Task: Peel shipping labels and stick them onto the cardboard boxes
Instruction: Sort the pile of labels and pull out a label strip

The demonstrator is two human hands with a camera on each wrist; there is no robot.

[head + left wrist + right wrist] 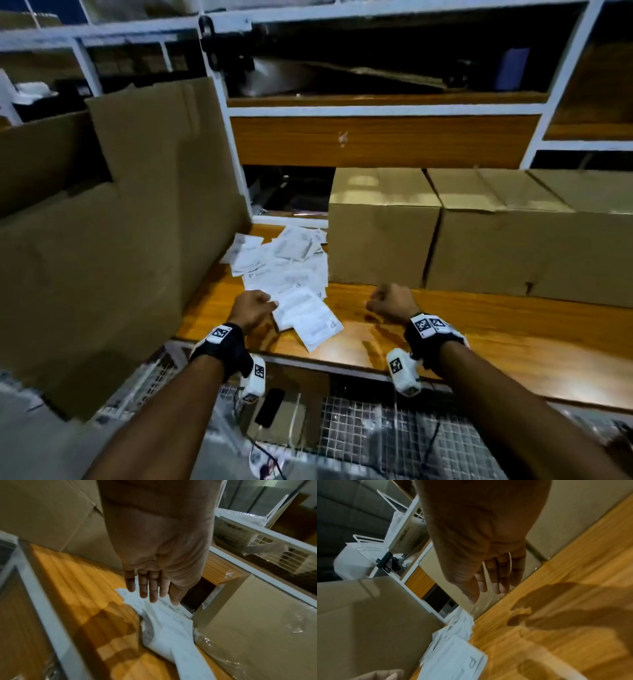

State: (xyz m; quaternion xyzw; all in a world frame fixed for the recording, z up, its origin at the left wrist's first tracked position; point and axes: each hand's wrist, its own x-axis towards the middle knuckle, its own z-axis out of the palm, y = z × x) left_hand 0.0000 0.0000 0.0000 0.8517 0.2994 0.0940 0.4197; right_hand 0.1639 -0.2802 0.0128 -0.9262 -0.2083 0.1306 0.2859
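A loose pile of white shipping labels (291,270) lies on the wooden shelf (462,339), left of a row of sealed cardboard boxes (380,236). My left hand (255,306) is at the near edge of the pile, beside the closest label sheet (308,317). In the left wrist view its fingers (149,588) hang straight over the labels (163,626) and hold nothing. My right hand (390,303) hovers over bare wood in front of the first box. Its fingers (496,580) are loosely curled and empty. The labels (453,660) show below it.
A tall flattened cardboard sheet (120,222) stands against the shelf's left side. More boxes (513,246) run to the right along the back. A white metal frame (383,110) and wooden panel rise behind. Below the shelf edge, a phone (269,407) lies on wire mesh.
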